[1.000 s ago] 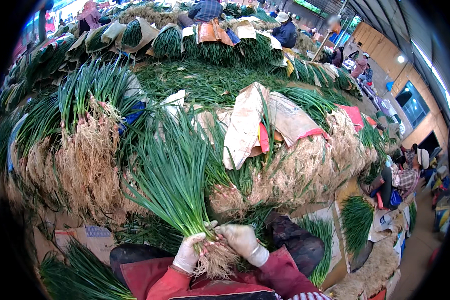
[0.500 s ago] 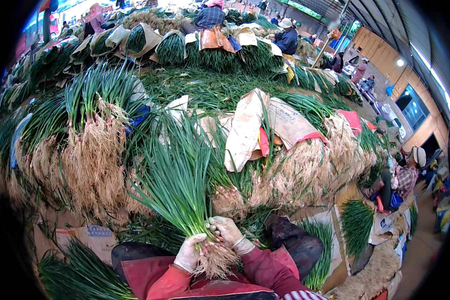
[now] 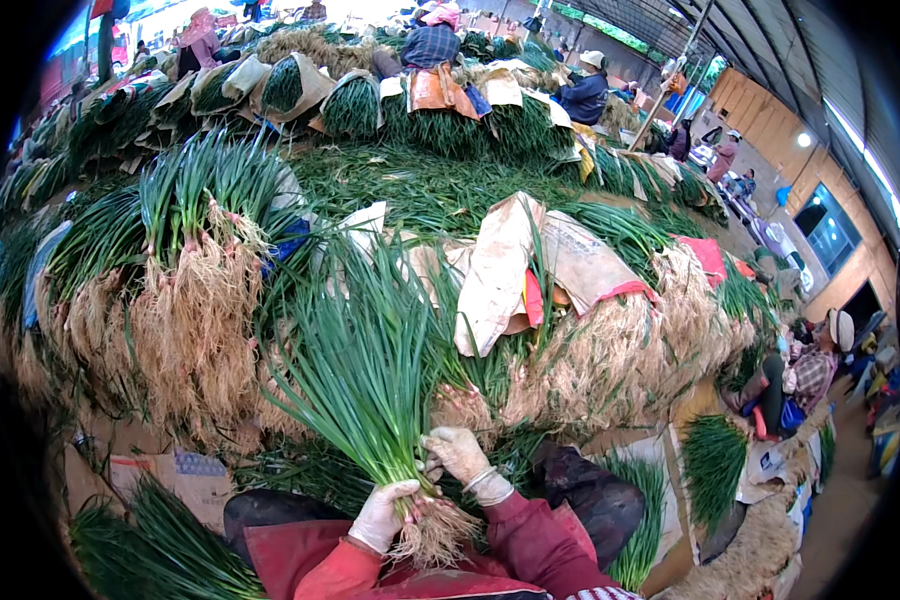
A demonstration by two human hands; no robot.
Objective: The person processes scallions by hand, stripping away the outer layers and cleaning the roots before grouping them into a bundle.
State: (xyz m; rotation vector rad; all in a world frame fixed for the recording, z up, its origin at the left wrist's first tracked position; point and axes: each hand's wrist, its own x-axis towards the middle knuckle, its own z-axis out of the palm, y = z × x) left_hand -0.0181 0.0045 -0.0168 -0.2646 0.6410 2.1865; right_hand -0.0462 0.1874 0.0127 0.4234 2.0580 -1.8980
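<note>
A bunch of green onions (image 3: 355,360) stands tilted above my lap, its long green leaves fanning up and to the left. My left hand (image 3: 381,515), in a whitish glove, is closed around the bunch's lower stems. Pale, tangled roots (image 3: 438,530) hang below that grip, with pinkish bulbs just above them. My right hand (image 3: 458,457), gloved too, is closed with its fingertips at the right side of the stems. Exactly which stalks those fingertips pinch is hard to make out.
A heap of rooted green onions (image 3: 205,320) rises ahead on the left. Brown paper sacking (image 3: 500,265) covers part of the pile ahead. More onions lie by my left knee (image 3: 170,545) and right knee (image 3: 640,510). A person in a hat (image 3: 805,365) sits at the right.
The whole view has shifted slightly, with the far piles now a little lower and to the right. Both hands stay at the bunch, the right fingers moving only slightly at the stems.
</note>
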